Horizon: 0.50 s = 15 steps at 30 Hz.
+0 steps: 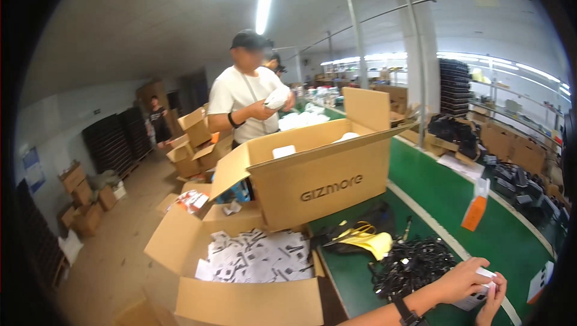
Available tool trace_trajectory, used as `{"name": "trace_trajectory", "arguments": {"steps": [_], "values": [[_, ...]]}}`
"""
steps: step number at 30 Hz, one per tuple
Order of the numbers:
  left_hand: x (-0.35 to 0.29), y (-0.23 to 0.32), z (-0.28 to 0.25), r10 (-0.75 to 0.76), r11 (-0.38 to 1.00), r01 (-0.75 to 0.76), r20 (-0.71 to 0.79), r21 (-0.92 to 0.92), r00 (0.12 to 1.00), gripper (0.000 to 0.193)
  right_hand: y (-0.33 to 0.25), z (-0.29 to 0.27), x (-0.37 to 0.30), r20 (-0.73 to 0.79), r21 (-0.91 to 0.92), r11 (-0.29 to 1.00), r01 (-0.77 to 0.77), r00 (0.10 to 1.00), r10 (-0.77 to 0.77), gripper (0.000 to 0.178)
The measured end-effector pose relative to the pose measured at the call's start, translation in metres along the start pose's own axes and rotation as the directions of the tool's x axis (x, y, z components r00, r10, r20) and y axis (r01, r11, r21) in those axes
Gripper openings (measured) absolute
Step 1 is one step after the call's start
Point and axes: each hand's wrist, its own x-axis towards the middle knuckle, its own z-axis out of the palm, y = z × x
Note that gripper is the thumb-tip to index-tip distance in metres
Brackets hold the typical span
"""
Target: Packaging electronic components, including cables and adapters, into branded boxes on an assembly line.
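Observation:
At the lower right my left hand, with a dark strap on its wrist, holds a small white box. My right hand grips the same box from its other side, fingers bent along it. Part of the box is hidden behind the hands. Just left of them lies a heap of coiled black cables on the green work surface. Scissors with yellow handles rest by a yellow cloth or bag behind the cables.
A large open carton stands behind the cables. Left of it, another open carton holds many printed paper slips. An orange-and-white box and a white box are at right. A co-worker stands across, holding a white package.

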Motion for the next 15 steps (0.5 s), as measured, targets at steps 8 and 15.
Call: {"name": "trace_trajectory", "arguments": {"steps": [8, 15], "values": [[-0.002, -0.006, 0.013, 0.063, 0.982, -0.068, 0.029, 0.177, 0.998, 0.051, 0.012, -0.020, -0.003, -0.037, 0.195, 0.980, -0.028, 0.999, 0.036, 0.047], [-0.022, -0.053, -0.034, 0.008, 0.998, -0.010, -0.037, -0.063, 0.999, 0.074, -0.039, 0.058, 0.023, 0.226, -0.045, 0.997, -0.067, 0.971, 0.076, 0.071]]}}
